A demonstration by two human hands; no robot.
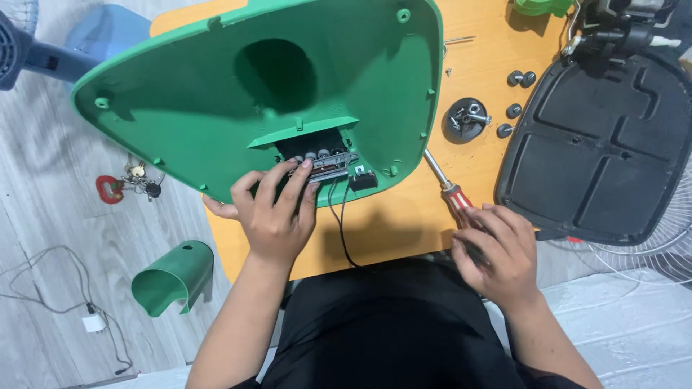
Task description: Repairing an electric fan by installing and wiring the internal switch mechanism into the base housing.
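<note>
Item: large green plastic base shell [216, 86], rounded-triangular, lying hollow side up on the orange wooden counter [404, 216], its left part overhanging the edge. In its near rim sits a grey switch block with a row of push buttons [324, 164]; two black wires [340, 216] run from it toward the counter's front edge.

Left hand [272, 216]: fingers [288, 184] curled over the shell's near rim, tips resting on the switch block, thumb under the edge.

Right hand [497, 248]: fingers bent loosely round the red-handled screwdriver [447, 189], which lies on the counter with its shaft pointing toward the shell.

Adjacent: black moulded plastic base plate [598, 151] at right; black round disc with metal fittings [465, 119]; several dark rubber feet [513, 109]. On the grey plank floor [43, 216]: curved green plastic cover [176, 277], bunch of keys with a red tag [126, 184].
</note>
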